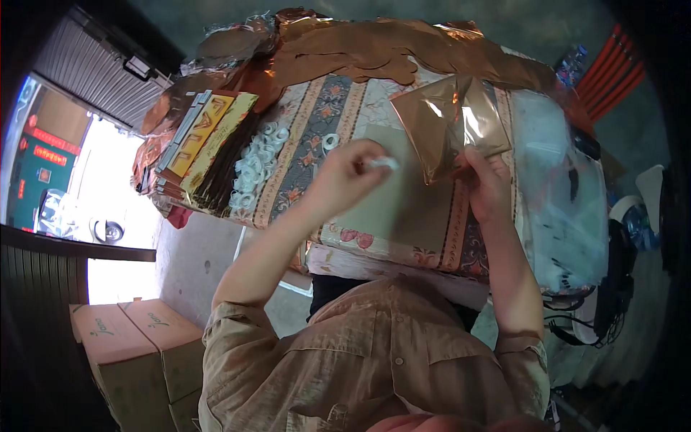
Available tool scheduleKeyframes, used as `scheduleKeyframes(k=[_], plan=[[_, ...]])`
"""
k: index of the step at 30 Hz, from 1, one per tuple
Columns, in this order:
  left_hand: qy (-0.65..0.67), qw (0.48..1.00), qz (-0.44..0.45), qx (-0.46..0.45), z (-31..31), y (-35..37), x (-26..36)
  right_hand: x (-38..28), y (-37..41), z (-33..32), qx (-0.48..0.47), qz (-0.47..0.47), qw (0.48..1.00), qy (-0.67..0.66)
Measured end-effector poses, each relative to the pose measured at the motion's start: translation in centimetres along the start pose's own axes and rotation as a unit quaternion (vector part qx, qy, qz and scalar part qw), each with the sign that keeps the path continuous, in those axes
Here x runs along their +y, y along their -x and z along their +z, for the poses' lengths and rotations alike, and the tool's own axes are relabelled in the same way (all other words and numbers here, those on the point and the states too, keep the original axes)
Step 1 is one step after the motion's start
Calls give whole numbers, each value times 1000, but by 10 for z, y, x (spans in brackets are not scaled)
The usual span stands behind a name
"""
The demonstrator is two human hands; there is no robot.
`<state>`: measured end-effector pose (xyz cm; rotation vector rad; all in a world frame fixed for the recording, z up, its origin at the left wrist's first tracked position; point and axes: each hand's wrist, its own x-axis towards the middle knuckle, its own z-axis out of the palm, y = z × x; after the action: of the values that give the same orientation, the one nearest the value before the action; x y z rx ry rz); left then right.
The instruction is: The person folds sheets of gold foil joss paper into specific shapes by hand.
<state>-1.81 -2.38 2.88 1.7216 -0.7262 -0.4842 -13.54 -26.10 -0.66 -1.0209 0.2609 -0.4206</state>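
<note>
My left hand [348, 178] is closed around a small white ring-like piece [385, 163] over the middle of the table. To the right, my right hand [489, 186] pinches the lower edge of a shiny copper-coloured foil sheet [432, 119], which is folded and raised at an angle. A pile of white rings [258, 162] lies to the left of my left hand, and a single white ring [330, 142] rests just beyond that hand. Below the foil and between my hands is a flat beige-grey sheet [410, 209].
Printed yellow and red packages [209, 144] are stacked at the table's left. Copper-brown sheets [345, 54] run along the far edge. Clear plastic bags [554, 201] cover the right side. Cardboard boxes [126, 338] stand on the floor at lower left.
</note>
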Motion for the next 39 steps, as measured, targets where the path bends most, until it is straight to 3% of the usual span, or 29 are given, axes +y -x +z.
scheduleKeyframes(k=[2, 3, 5, 7, 10, 14, 17, 19, 20, 24, 26, 27, 29, 35, 39], plan=[[-188, 973, 133, -25, 24, 0, 3, -1, 1, 3, 3, -7, 1000, -5], [-182, 973, 137, -28, 28, 1, -1, -1, 2, 9, 34, -18, 999, -4], [-331, 903, 271, -38, 28, 2, -10, -5, 1, 9, 61, -35, 998, -1], [-284, 928, 231, -75, 17, 10, -3, -7, 0, 1, 20, -14, 1000, -17], [-301, 939, 165, -25, -16, 18, -5, -20, 2, 1, -24, -13, 1000, -11], [-431, 881, 194, -5, -37, 32, -23, -44, 8, 15, -48, -24, 995, 83], [-464, 861, 209, 11, -39, 35, -23, -52, 7, 23, -104, 35, 986, 128], [-449, 869, 208, 20, -38, 36, -21, -51, 7, 24, -185, 140, 949, 213], [-436, 876, 204, 29, -38, 36, -19, -49, 10, 27, -196, 118, 944, 238], [-354, 902, 246, 8, -20, 31, -11, -52, 4, 19, -162, 103, 963, 187], [-475, 837, 272, 16, -12, 25, 1, -63, -7, 3, -158, 139, 970, 121], [-473, 838, 272, 21, -13, 22, 0, -65, -6, 1, -159, 139, 969, 126], [-565, 807, 173, -19, -19, 16, -3, -68, -1, -3, -108, 101, 974, 171], [-417, 893, 170, -4, -32, 18, -12, -59, 11, -22, -73, 78, 979, 174], [-462, 873, 158, 0, -22, 16, -21, -40, 4, -16, -115, 111, 969, 188]])
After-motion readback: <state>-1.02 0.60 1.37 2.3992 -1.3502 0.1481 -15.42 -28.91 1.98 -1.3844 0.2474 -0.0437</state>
